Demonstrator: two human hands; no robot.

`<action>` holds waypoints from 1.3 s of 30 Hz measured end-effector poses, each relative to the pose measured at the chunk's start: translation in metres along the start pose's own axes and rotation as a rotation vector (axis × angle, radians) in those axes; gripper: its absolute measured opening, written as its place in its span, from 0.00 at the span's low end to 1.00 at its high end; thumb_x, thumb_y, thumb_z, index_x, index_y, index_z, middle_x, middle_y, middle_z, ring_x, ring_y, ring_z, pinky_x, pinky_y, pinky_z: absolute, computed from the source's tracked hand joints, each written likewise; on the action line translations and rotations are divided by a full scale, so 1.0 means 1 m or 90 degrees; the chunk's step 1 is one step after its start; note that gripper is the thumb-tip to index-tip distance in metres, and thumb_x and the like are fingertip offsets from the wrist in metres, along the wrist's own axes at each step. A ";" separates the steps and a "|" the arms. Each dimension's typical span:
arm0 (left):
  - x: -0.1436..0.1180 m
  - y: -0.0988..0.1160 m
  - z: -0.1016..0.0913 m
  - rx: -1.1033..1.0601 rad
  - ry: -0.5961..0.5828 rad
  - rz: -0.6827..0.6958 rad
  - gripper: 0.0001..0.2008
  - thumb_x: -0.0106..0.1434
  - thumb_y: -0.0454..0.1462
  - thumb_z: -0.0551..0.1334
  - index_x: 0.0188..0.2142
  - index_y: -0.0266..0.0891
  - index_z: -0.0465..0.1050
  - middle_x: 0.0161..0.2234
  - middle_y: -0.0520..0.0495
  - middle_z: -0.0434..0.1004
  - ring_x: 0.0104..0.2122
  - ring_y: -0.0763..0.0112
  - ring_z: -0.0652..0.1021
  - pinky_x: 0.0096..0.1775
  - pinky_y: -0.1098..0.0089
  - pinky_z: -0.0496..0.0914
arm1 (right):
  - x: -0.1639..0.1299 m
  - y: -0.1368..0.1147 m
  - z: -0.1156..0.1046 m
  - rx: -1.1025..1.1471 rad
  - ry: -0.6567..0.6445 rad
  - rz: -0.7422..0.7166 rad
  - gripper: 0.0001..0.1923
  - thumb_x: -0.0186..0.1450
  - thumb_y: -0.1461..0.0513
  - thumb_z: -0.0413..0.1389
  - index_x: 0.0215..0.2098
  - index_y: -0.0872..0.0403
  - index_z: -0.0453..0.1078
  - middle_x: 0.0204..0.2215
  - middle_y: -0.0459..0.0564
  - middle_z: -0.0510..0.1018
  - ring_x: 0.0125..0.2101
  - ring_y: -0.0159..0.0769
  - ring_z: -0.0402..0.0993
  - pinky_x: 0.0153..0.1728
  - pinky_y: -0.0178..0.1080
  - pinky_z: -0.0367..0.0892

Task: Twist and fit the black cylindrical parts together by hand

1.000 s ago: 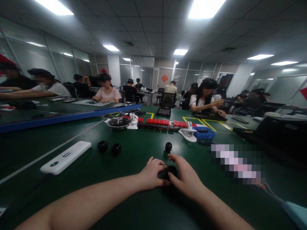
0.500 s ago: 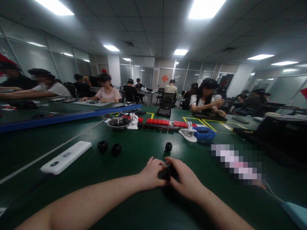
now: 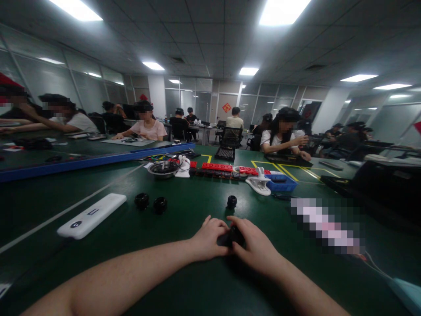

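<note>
Two bare hands, working together near the front of a green bench (image 3: 184, 285). Left hand (image 3: 210, 237): grip curled, fingers arched over and thumb below, closed on the left side of a black piece (image 3: 237, 237). Right hand (image 3: 255, 241): grip likewise closed, fingers and thumb wrapped about the same piece from the right. Black piece: one item, low over the bench between the two palms, mostly hidden; whether it is a single part or two joined cannot be told.

Three black fittings, loose: first fitting (image 3: 232, 202), standing just beyond the right fingers; second fitting (image 3: 160, 205) and third fitting (image 3: 141, 201), side by side, left of and beyond the left hand.

One white oblong device (image 3: 92, 216), lying aslant at left, dark cable at its near end.

Farther back: one round metal dish (image 3: 162, 171); one white clip (image 3: 258, 183), touching or just beside a blue box (image 3: 282, 182); one row of red blocks (image 3: 217, 167); one long blue rail (image 3: 82, 163), crossing the left side; one black tray (image 3: 225, 152).

Right side: one pale object (image 3: 329, 226), blurred out; one dark bag-like item (image 3: 391, 184).

Several seated people in the background, including one co-worker in white (image 3: 279, 136) at the far right edge.
</note>
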State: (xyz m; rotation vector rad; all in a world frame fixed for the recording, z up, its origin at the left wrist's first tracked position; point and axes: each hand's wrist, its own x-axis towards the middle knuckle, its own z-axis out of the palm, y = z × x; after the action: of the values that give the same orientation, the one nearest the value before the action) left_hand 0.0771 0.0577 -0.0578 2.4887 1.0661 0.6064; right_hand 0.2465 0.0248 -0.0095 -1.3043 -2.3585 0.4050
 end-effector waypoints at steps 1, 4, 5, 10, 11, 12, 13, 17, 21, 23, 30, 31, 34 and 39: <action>0.000 0.000 0.000 0.002 -0.003 0.000 0.17 0.51 0.44 0.64 0.40 0.41 0.70 0.42 0.47 0.68 0.46 0.59 0.66 0.54 0.48 0.47 | 0.000 -0.001 0.000 -0.002 0.002 0.000 0.29 0.53 0.67 0.54 0.53 0.57 0.57 0.46 0.55 0.69 0.46 0.41 0.65 0.48 0.43 0.60; 0.000 0.001 -0.001 0.006 -0.007 0.000 0.17 0.51 0.44 0.64 0.40 0.41 0.70 0.42 0.47 0.68 0.46 0.59 0.67 0.54 0.48 0.47 | 0.001 0.001 0.001 -0.004 0.026 0.018 0.30 0.54 0.62 0.56 0.54 0.56 0.56 0.44 0.55 0.70 0.44 0.43 0.65 0.46 0.44 0.61; 0.000 0.001 -0.001 0.006 -0.006 0.002 0.17 0.51 0.44 0.64 0.40 0.41 0.70 0.42 0.48 0.68 0.45 0.59 0.67 0.53 0.48 0.47 | 0.002 0.002 0.002 -0.003 0.034 0.030 0.30 0.54 0.60 0.56 0.54 0.57 0.56 0.43 0.55 0.70 0.44 0.43 0.66 0.45 0.44 0.62; 0.000 0.001 0.000 0.005 0.006 0.002 0.17 0.51 0.46 0.64 0.39 0.42 0.70 0.41 0.48 0.68 0.45 0.60 0.67 0.54 0.48 0.46 | 0.003 0.009 0.006 0.022 0.060 0.018 0.25 0.55 0.63 0.54 0.51 0.56 0.59 0.43 0.55 0.70 0.44 0.41 0.66 0.46 0.43 0.62; -0.001 0.001 0.000 0.004 0.006 0.002 0.17 0.51 0.46 0.64 0.39 0.42 0.70 0.41 0.48 0.68 0.45 0.60 0.67 0.54 0.48 0.46 | 0.002 0.009 0.006 0.028 0.062 0.002 0.25 0.54 0.64 0.53 0.51 0.56 0.58 0.43 0.54 0.70 0.44 0.40 0.66 0.46 0.43 0.62; -0.001 0.000 0.000 0.003 0.006 0.001 0.18 0.51 0.46 0.64 0.40 0.42 0.70 0.41 0.48 0.68 0.45 0.60 0.67 0.54 0.48 0.46 | 0.002 0.008 0.006 0.032 0.065 -0.010 0.26 0.54 0.66 0.52 0.51 0.56 0.58 0.43 0.54 0.70 0.44 0.40 0.66 0.46 0.43 0.62; 0.000 0.000 0.000 0.002 0.006 0.002 0.18 0.51 0.46 0.64 0.40 0.42 0.70 0.41 0.48 0.68 0.45 0.60 0.67 0.53 0.48 0.46 | 0.001 0.006 0.005 0.032 0.068 -0.019 0.27 0.53 0.67 0.52 0.52 0.56 0.57 0.43 0.53 0.70 0.44 0.39 0.66 0.46 0.42 0.62; 0.000 -0.001 0.000 0.005 0.003 0.003 0.19 0.51 0.47 0.64 0.40 0.42 0.70 0.42 0.48 0.68 0.46 0.59 0.66 0.53 0.48 0.46 | -0.001 0.001 0.000 0.004 0.076 -0.010 0.29 0.52 0.68 0.51 0.53 0.57 0.56 0.44 0.54 0.69 0.46 0.41 0.64 0.48 0.44 0.59; 0.000 0.001 -0.001 0.009 -0.008 -0.006 0.19 0.51 0.47 0.64 0.41 0.44 0.69 0.43 0.48 0.68 0.46 0.59 0.66 0.53 0.48 0.47 | 0.001 0.002 0.001 -0.020 0.073 0.050 0.26 0.55 0.60 0.55 0.52 0.56 0.58 0.44 0.55 0.69 0.46 0.44 0.65 0.46 0.45 0.61; -0.001 0.002 -0.002 0.005 -0.008 -0.007 0.18 0.51 0.47 0.64 0.41 0.44 0.69 0.43 0.48 0.68 0.46 0.59 0.66 0.53 0.48 0.47 | 0.002 0.004 0.003 -0.016 0.065 0.077 0.27 0.55 0.57 0.55 0.51 0.56 0.59 0.43 0.56 0.70 0.45 0.44 0.66 0.45 0.45 0.62; 0.001 0.001 -0.001 0.008 -0.009 -0.015 0.18 0.51 0.46 0.64 0.40 0.42 0.70 0.42 0.48 0.68 0.46 0.59 0.66 0.54 0.49 0.47 | -0.001 0.001 0.003 0.005 0.055 -0.019 0.25 0.52 0.68 0.51 0.50 0.56 0.60 0.44 0.54 0.71 0.44 0.40 0.67 0.46 0.42 0.62; 0.001 0.001 0.000 0.009 -0.007 -0.013 0.18 0.51 0.46 0.64 0.40 0.41 0.70 0.43 0.47 0.68 0.46 0.59 0.66 0.54 0.48 0.46 | -0.001 0.000 0.002 0.003 0.063 -0.028 0.26 0.52 0.68 0.50 0.50 0.56 0.59 0.45 0.54 0.70 0.45 0.40 0.66 0.46 0.43 0.61; 0.000 0.001 0.000 0.010 -0.002 -0.008 0.19 0.50 0.46 0.65 0.41 0.40 0.70 0.43 0.46 0.68 0.46 0.58 0.66 0.54 0.47 0.46 | -0.001 0.000 0.001 -0.008 0.090 -0.016 0.27 0.53 0.67 0.51 0.52 0.56 0.58 0.46 0.55 0.69 0.47 0.41 0.64 0.48 0.44 0.60; -0.001 0.002 -0.002 0.000 -0.003 -0.005 0.18 0.51 0.47 0.64 0.40 0.43 0.70 0.43 0.48 0.68 0.46 0.60 0.66 0.54 0.48 0.47 | 0.002 0.003 0.003 -0.018 0.079 0.049 0.21 0.56 0.60 0.54 0.47 0.55 0.62 0.41 0.54 0.71 0.43 0.43 0.67 0.43 0.44 0.63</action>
State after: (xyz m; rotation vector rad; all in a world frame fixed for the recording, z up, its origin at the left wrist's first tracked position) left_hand 0.0769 0.0556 -0.0552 2.4839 1.0744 0.5981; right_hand 0.2463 0.0275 -0.0126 -1.3945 -2.2256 0.3063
